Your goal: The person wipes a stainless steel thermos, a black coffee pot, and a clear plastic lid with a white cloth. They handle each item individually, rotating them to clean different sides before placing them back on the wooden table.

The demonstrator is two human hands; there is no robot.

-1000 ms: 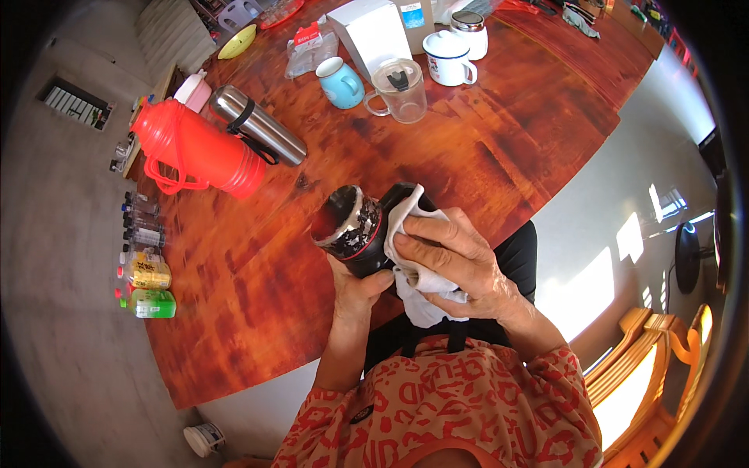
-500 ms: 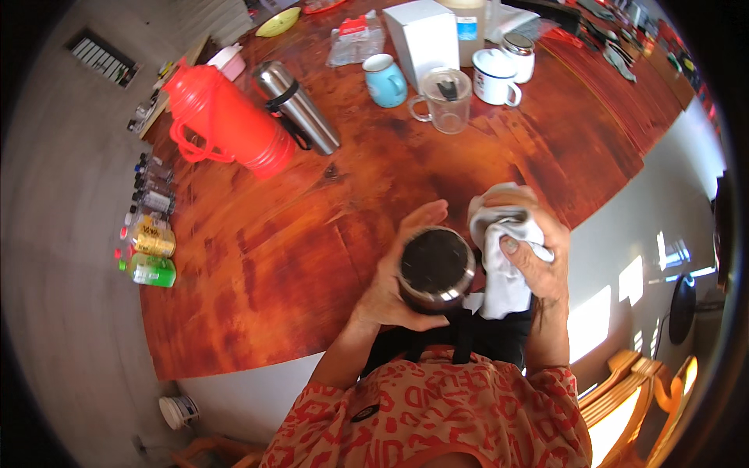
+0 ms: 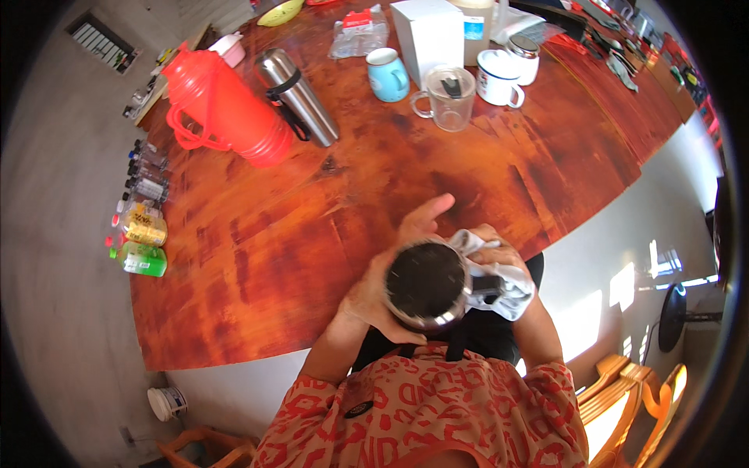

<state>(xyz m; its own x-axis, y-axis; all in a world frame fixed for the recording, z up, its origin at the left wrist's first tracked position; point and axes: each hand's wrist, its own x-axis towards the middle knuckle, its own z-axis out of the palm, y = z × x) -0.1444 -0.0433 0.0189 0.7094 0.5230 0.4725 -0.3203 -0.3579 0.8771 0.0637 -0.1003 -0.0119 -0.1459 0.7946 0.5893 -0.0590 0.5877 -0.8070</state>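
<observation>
Near the table's front edge, my left hand (image 3: 368, 295) wraps round the side of a steel mug (image 3: 426, 284). Its dark, scratched round end faces up, edged by a shiny rim, and a short black handle (image 3: 488, 289) sticks out to the right. A white cloth (image 3: 511, 292) is bunched in my right hand (image 3: 498, 253), pressed against the mug's right side beside the handle. My right fingertips are partly hidden by the cloth. The mug's lower body is out of sight beneath its end.
On the brown table (image 3: 257, 288) stand a red thermos jug (image 3: 226, 109), a steel flask (image 3: 300, 97), a blue mug (image 3: 386, 76), a glass mug (image 3: 452, 105), a white enamel mug (image 3: 497, 78) and a white box (image 3: 427, 39). Several bottles (image 3: 144, 230) stand left; a wooden chair (image 3: 632, 398) is right.
My right hand with the cloth has moved left and down onto the mug's side. The mug has turned and shifted slightly left and down, bringing its handle into view.
</observation>
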